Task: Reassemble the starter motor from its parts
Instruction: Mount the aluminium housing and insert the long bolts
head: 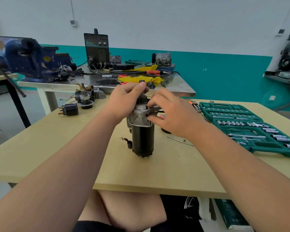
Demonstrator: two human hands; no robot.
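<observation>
Starter motor (142, 139): stands upright on its tail end near the middle of the wooden bench (141, 178). Black cylindrical body below, grey cast housing (137, 116) above, pinion end (143, 97) on top.
Left hand (126, 99): fingers curled round the pinion end, thumb laid over the very top. It holds the unit from above.
Right hand (171, 113): fingertips pinch the right side of the housing, where a flat silvery metal piece sits at the rim. Cannot tell if that piece is loose or part of the casting.
Position vs hands: motor is between the two hands, both touching its upper third. The black body and base are free of any hand.
Handling, judged: steel and cast metal, so heavy for its bulk and fully rigid. Top-heavy stood like this on a small footprint, so it tips easily if the top is pushed sideways. The painted body looks smooth and may be slick with grease.
Best hold, judged: wrap round the black body or the housing shoulder to lift. The shaft tip is good for steadying only. Keep off the short lead with a terminal at lower left.
Loose parts: solenoid (70, 110) at far left of the bench, well apart. A long through bolt (180, 141) lies just right of the motor.
Tools: open socket set (251, 131) at right.
</observation>
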